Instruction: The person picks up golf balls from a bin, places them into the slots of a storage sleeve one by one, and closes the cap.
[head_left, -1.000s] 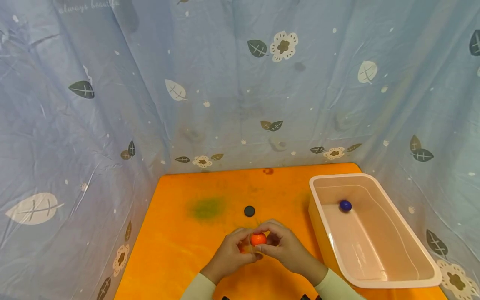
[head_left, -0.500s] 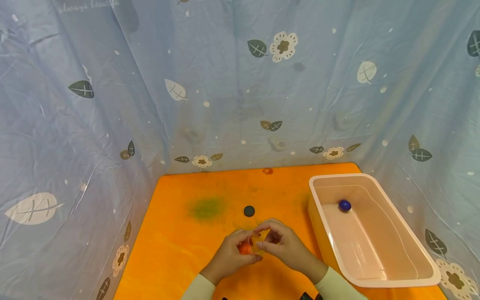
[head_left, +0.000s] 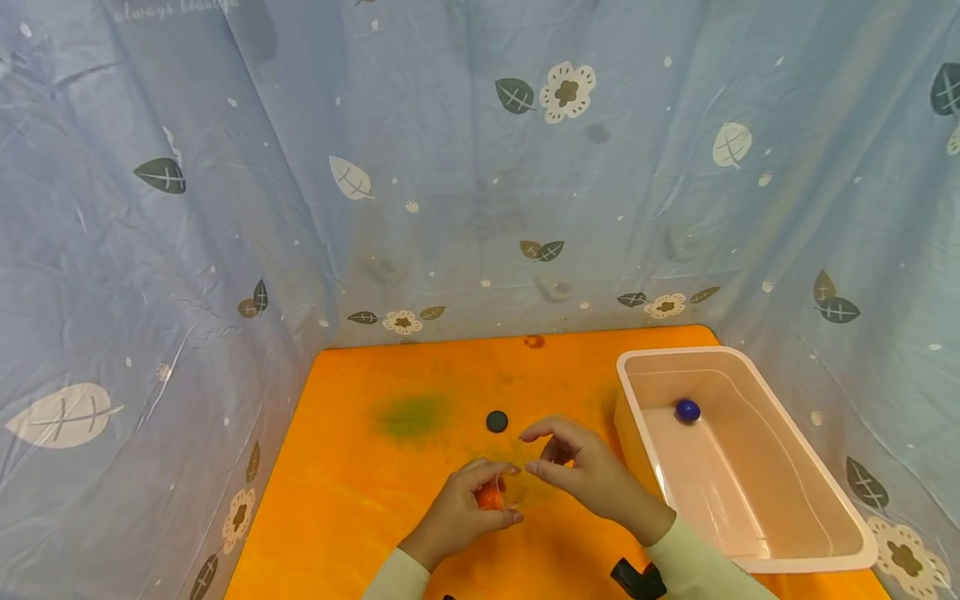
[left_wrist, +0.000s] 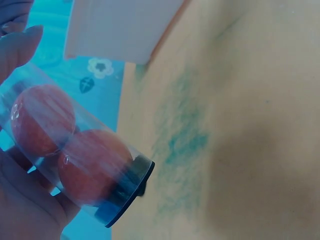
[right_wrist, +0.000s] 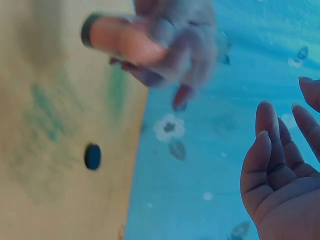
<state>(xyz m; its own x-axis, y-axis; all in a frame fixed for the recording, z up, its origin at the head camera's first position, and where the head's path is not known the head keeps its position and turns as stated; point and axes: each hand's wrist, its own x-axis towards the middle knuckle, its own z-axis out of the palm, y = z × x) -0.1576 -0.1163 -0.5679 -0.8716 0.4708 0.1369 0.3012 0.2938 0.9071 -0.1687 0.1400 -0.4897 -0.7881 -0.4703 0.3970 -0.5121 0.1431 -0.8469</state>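
My left hand (head_left: 465,504) grips a clear plastic tube (left_wrist: 75,132), tilted, its fingers and thumb curled round the wall. Inside are two balls, which look orange in the head view: one ball (left_wrist: 42,120) nearer the fingertips, the other ball (left_wrist: 95,162) against the dark end cap (left_wrist: 127,192). The tube's other end points right, towards my right hand (head_left: 588,471). That hand hovers just right of the tube with loosely bent fingers and holds nothing. A round black cap (head_left: 497,421) lies on the table beyond both hands.
At the right stands a pale pink bin (head_left: 652,442) with a dark blue ball (head_left: 687,410) on its floor. A black object (head_left: 637,579) shows by the right sleeve. The orange table (head_left: 360,483) meets a patterned blue curtain (head_left: 450,250) at its back and sides.
A second ago my right hand held an orange ball at the tube's mouth. The ball went into the tube, and that hand has drawn away to the right. My left hand stays put.
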